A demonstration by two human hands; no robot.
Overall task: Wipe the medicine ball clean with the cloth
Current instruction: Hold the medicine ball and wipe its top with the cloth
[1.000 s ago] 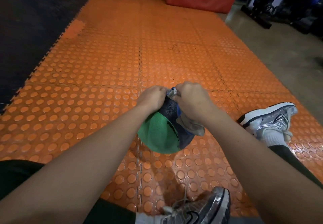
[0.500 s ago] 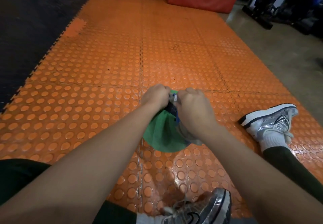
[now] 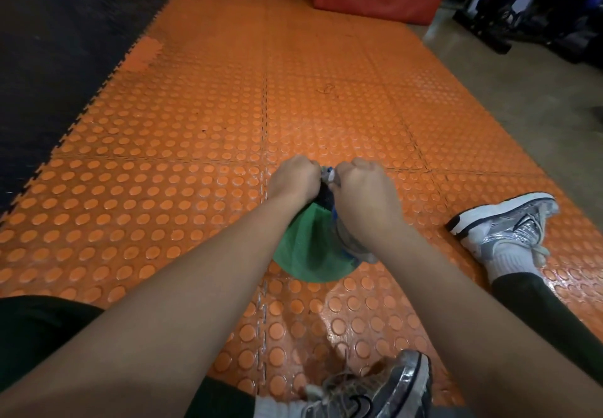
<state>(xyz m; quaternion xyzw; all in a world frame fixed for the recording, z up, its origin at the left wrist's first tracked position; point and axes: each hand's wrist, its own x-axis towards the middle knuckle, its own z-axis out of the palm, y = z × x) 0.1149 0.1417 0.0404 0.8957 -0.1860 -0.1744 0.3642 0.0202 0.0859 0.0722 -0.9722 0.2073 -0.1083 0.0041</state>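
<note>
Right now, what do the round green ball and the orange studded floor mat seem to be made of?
Round green ball: probably rubber, matte, with a fine grainy texture. Orange studded floor mat: likely moulded rubber or plastic tiles, with raised discs, interlocking seams and a glossy sheen.

Green/black med ball [image 3: 301,248] on orange mat, grey cloth [image 3: 350,244] against its right side
</note>
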